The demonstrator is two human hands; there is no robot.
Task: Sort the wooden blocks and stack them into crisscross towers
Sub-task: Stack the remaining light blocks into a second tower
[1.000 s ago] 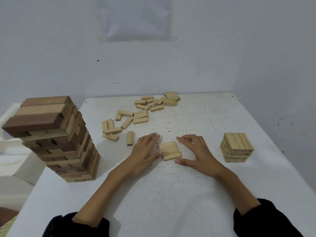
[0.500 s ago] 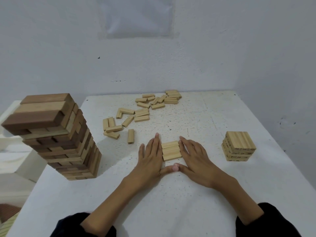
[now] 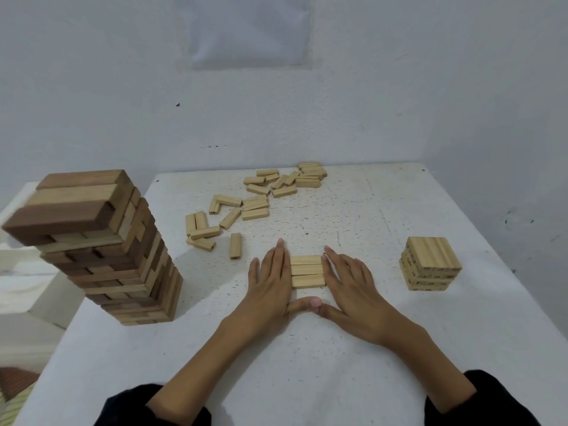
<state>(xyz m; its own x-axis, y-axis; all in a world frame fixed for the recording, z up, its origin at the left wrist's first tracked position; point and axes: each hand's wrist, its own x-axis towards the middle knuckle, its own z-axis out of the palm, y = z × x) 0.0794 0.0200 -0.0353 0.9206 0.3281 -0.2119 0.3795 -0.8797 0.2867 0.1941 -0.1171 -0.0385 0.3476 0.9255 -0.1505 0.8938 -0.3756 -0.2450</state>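
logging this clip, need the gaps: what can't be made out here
Head view only.
- Row of three blocks: both ends covered by the left hand and right hand.
- Small tower: marks on block ends too small to read.
- Far pile of loose blocks: overlapping, so uncountable.
- Tall two-tone tower: back faces turned away.

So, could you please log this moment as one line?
left hand: pressing row of three pale wooden blocks | right hand: pressing opposite end | stage: base layer

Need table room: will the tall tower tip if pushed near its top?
Probably: the tower is many layers high on a narrow base. It looks merely stacked, so upper layers would likely slide off first. Pushing low seems safer.
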